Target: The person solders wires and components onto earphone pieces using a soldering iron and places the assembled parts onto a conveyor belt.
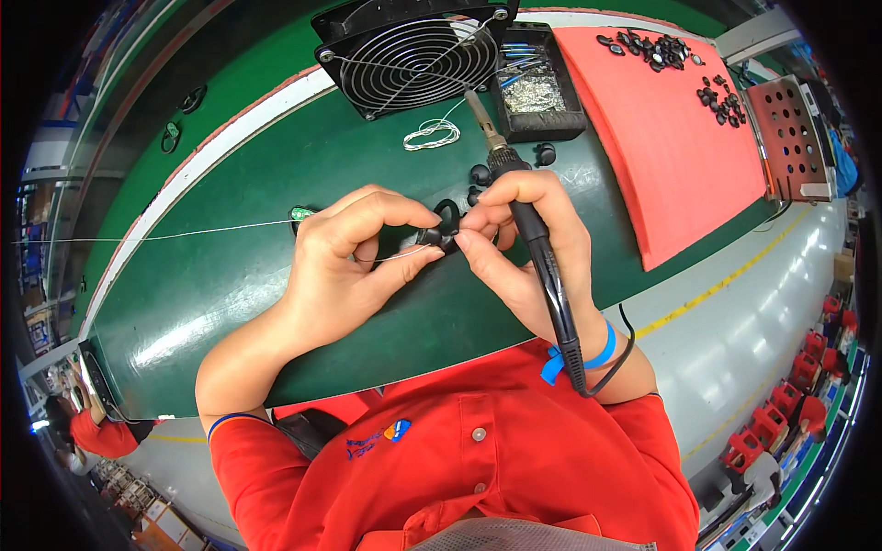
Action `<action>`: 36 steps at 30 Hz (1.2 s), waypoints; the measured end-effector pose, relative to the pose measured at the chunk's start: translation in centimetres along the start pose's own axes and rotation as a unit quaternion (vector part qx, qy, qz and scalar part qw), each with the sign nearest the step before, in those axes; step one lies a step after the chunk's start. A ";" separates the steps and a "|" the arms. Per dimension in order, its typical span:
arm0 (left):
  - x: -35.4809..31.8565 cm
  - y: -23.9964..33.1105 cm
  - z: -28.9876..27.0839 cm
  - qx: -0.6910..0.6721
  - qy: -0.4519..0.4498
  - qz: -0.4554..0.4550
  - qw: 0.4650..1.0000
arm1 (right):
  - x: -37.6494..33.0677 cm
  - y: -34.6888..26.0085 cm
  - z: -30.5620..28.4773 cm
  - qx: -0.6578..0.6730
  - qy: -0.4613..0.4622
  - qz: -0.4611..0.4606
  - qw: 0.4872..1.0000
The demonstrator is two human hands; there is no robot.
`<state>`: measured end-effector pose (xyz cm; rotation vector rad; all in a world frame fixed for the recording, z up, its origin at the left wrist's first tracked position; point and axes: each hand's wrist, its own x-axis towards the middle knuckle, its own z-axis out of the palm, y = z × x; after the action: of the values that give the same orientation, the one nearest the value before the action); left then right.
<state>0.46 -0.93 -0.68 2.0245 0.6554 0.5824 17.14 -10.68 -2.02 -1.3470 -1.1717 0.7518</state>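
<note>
Between both hands is a small black ring-shaped part (447, 241), partly covered by fingertips. My left hand (333, 262) is closed on it in a thumb-and-finger pinch. Thin wire (211, 230) runs from the left edge to that hand, and a short end shows by its thumb. My right hand (571, 230) grips a soldering iron (548, 285), its tip pointing up and away from the part. Right thumb and fingertips also press against the part's right side. Behind my left knuckles lies a small green circuit board (300, 214) with a black rim.
A black fan (418, 64) stands at the back beside a black tray (560, 124) of silvery scraps. Coiled white wire (432, 135) and loose black parts (545, 153) lie nearby. Several more sit on a pink mat (634, 165) at right, before a perforated metal holder (785, 138).
</note>
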 end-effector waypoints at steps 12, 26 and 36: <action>-0.6 -0.9 1.3 -0.107 0.003 -0.132 0.985 | -1.8 2.1 -1.7 -0.098 0.054 -0.144 0.983; -0.6 -1.7 1.2 -0.132 -0.003 -0.114 0.985 | -5.2 2.6 -3.6 -0.105 0.035 -0.234 0.966; -0.5 -1.6 1.4 -0.160 -0.008 -0.136 0.978 | -4.8 2.6 -3.7 -0.098 -0.005 -0.244 0.965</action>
<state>0.58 -1.34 -2.82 1.6062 0.7616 0.4728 19.74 -16.03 -4.94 -1.1403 -1.5400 0.2924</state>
